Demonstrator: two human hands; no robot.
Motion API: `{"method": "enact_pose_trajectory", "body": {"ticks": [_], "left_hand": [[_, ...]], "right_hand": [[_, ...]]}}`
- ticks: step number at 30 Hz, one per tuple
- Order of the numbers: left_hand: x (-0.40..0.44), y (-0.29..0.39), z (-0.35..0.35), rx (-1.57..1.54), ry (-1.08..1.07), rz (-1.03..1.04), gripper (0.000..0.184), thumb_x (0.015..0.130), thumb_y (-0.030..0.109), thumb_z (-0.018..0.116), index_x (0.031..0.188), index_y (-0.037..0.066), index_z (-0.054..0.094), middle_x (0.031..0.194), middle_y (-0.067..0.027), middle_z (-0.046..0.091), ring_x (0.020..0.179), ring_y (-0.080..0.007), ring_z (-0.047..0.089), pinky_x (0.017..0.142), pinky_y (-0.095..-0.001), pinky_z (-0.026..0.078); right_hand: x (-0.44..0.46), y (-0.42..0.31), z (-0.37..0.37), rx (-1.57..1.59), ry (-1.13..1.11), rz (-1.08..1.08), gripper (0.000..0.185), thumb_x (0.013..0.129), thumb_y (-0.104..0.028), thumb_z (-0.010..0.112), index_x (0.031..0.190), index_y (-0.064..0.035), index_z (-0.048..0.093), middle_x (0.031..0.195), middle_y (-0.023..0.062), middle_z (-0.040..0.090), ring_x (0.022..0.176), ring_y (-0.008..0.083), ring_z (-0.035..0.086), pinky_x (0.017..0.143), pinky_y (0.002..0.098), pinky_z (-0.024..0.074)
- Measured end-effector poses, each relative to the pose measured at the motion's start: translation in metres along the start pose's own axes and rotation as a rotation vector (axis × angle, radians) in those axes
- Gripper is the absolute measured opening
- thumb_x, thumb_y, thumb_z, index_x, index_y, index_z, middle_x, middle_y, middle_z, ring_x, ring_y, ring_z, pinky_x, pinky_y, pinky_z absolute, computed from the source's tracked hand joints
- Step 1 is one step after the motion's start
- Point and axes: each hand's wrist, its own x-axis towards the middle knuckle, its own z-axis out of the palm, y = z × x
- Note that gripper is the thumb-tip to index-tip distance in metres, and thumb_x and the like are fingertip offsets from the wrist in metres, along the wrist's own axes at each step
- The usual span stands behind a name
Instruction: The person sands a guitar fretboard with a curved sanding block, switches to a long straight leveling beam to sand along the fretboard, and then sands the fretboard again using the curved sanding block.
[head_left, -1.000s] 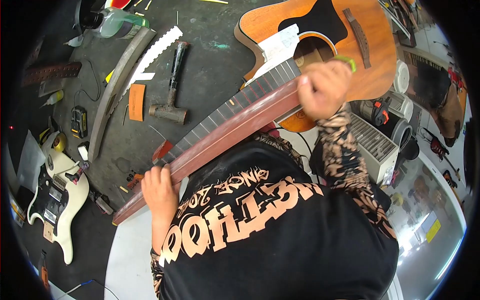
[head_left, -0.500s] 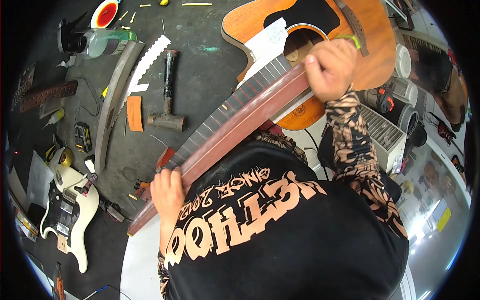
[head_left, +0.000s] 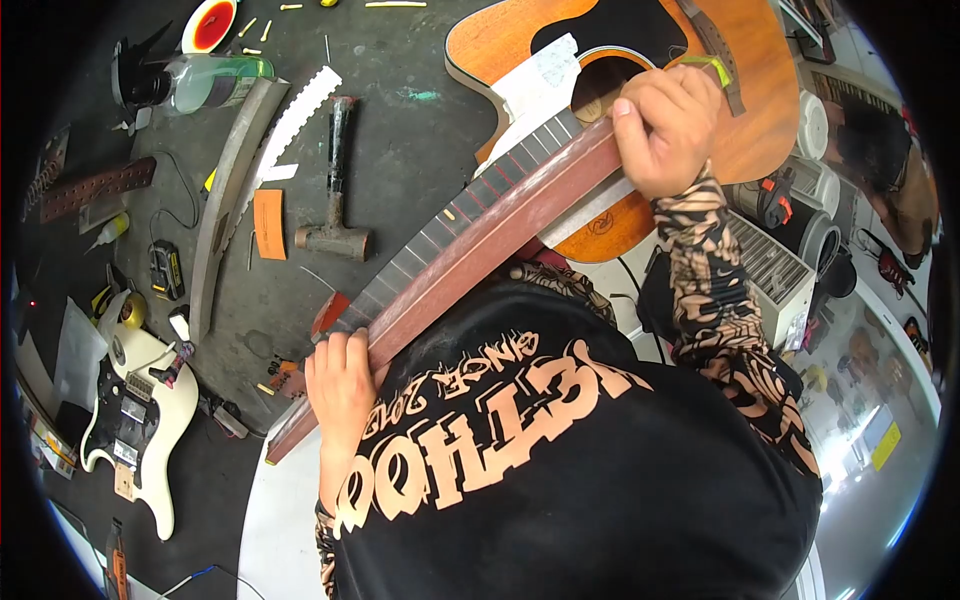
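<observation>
A long reddish-brown bar (head_left: 500, 230) lies along the fretted neck (head_left: 425, 240) of an orange-brown acoustic guitar (head_left: 775, 120). My left hand (head_left: 342, 385) wraps round the bar near its lower left end, beside the neck's far frets. Near the soundhole, my right hand (head_left: 668, 130) grips the upper right end, with the fingers curled. A yellow-green tip of the bar shows past those knuckles. White paper (head_left: 540, 80) covers part of the guitar top beside the fingerboard.
On the dark workbench (head_left: 400, 150) are a hammer (head_left: 334, 240), an orange block (head_left: 269, 225), a curved grey bar (head_left: 225, 210), a notched white strip (head_left: 300, 120), a clear bottle (head_left: 205, 82) and a dish of red liquid (head_left: 212, 28). A white electric guitar body (head_left: 160, 450) lies left.
The view has shifted. The bar and both hands have slid slightly toward the upper right along the neck since half a second ago, with both grips kept.
</observation>
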Motion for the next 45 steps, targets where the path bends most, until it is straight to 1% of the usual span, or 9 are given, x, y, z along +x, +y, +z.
{"method": "enact_pose_trajectory", "body": {"ticks": [6, 10, 15, 20, 25, 31, 38, 39, 45], "left_hand": [[-0.045, -0.030, 0.000, 0.081, -0.051, -0.196, 0.052, 0.072, 0.013, 0.079, 0.120, 0.005, 0.063, 0.102, -0.0109, 0.058, 0.098, -0.0319, 0.057, 0.087, -0.0444, 0.044], [-0.021, -0.015, -0.006, 0.052, 0.001, -0.117, 0.051, 0.072, 0.013, 0.078, 0.120, 0.005, 0.063, 0.101, -0.0108, 0.058, 0.097, -0.0319, 0.057, 0.086, -0.0442, 0.045], [-0.009, -0.011, 0.005, 0.020, 0.031, -0.069, 0.051, 0.073, 0.011, 0.077, 0.121, 0.004, 0.064, 0.101, -0.0104, 0.058, 0.095, -0.0317, 0.056, 0.082, -0.0428, 0.045], [-0.033, -0.019, 0.010, -0.037, 0.098, -0.161, 0.056, 0.069, 0.009, 0.078, 0.124, 0.005, 0.064, 0.102, -0.0109, 0.059, 0.095, -0.0328, 0.056, 0.083, -0.0436, 0.045], [-0.062, -0.034, 0.030, -0.064, 0.275, -0.290, 0.057, 0.068, 0.008, 0.077, 0.123, 0.006, 0.062, 0.115, -0.0137, 0.062, 0.109, -0.0354, 0.059, 0.095, -0.0466, 0.045], [-0.088, -0.062, 0.050, -0.035, 0.284, -0.337, 0.059, 0.062, 0.004, 0.081, 0.118, 0.005, 0.062, 0.118, -0.0155, 0.063, 0.113, -0.0382, 0.058, 0.097, -0.0468, 0.046], [-0.076, -0.054, 0.043, -0.041, 0.227, -0.262, 0.052, 0.066, 0.015, 0.080, 0.114, 0.005, 0.064, 0.110, -0.0098, 0.065, 0.100, -0.0331, 0.060, 0.088, -0.0450, 0.047], [-0.069, -0.047, 0.039, -0.078, 0.238, -0.244, 0.050, 0.066, 0.007, 0.078, 0.113, 0.004, 0.064, 0.109, -0.0114, 0.064, 0.101, -0.0343, 0.059, 0.088, -0.0447, 0.047], [-0.070, -0.038, 0.035, -0.088, 0.205, -0.275, 0.051, 0.066, 0.010, 0.079, 0.115, 0.005, 0.064, 0.108, -0.0112, 0.064, 0.099, -0.0341, 0.059, 0.087, -0.0446, 0.047]], "right_hand": [[-0.014, -0.075, 0.013, 0.084, -0.056, 0.144, 0.013, 0.073, -0.018, 0.070, 0.067, -0.0126, 0.060, 0.073, 0.0004, 0.062, 0.073, 0.0242, 0.057, 0.080, 0.0394, 0.0423], [-0.009, -0.029, 0.002, 0.061, -0.030, 0.061, 0.009, 0.071, -0.021, 0.071, 0.069, -0.0133, 0.066, 0.076, -0.0014, 0.064, 0.075, 0.0241, 0.058, 0.082, 0.0421, 0.0435], [-0.015, -0.039, -0.002, -0.070, -0.051, 0.183, 0.010, 0.075, -0.023, 0.070, 0.068, -0.0157, 0.066, 0.076, -0.0014, 0.061, 0.087, 0.0239, 0.055, 0.108, 0.0494, 0.0306], [-0.020, -0.054, 0.001, 0.002, -0.069, 0.177, 0.010, 0.075, -0.022, 0.069, 0.068, -0.0153, 0.067, 0.077, -0.0020, 0.064, 0.084, 0.0224, 0.057, 0.104, 0.0452, 0.0338], [-0.014, -0.048, -0.001, -0.002, -0.131, 0.087, 0.009, 0.077, -0.021, 0.069, 0.076, -0.0125, 0.071, 0.084, 0.0009, 0.069, 0.086, 0.0241, 0.060, 0.096, 0.0436, 0.0384], [-0.024, -0.044, -0.003, -0.102, -0.116, 0.155, 0.019, 0.080, -0.031, 0.071, 0.086, -0.0135, 0.074, 0.094, 0.0054, 0.067, 0.108, 0.0296, 0.054, 0.099, 0.0450, 0.0379], [-0.021, -0.017, -0.015, -0.114, -0.197, 0.115, 0.015, 0.085, -0.026, 0.069, 0.084, -0.0112, 0.072, 0.090, 0.0052, 0.068, 0.095, 0.0276, 0.058, 0.096, 0.0446, 0.0390], [-0.021, -0.004, -0.018, -0.110, -0.196, 0.099, 0.016, 0.086, -0.026, 0.069, 0.084, -0.0110, 0.072, 0.090, 0.0052, 0.068, 0.094, 0.0272, 0.058, 0.095, 0.0438, 0.0391], [-0.020, 0.003, -0.017, -0.077, -0.168, 0.143, 0.020, 0.085, -0.030, 0.070, 0.079, -0.0108, 0.070, 0.082, 0.0056, 0.067, 0.087, 0.0287, 0.058, 0.084, 0.0439, 0.0409]]}}
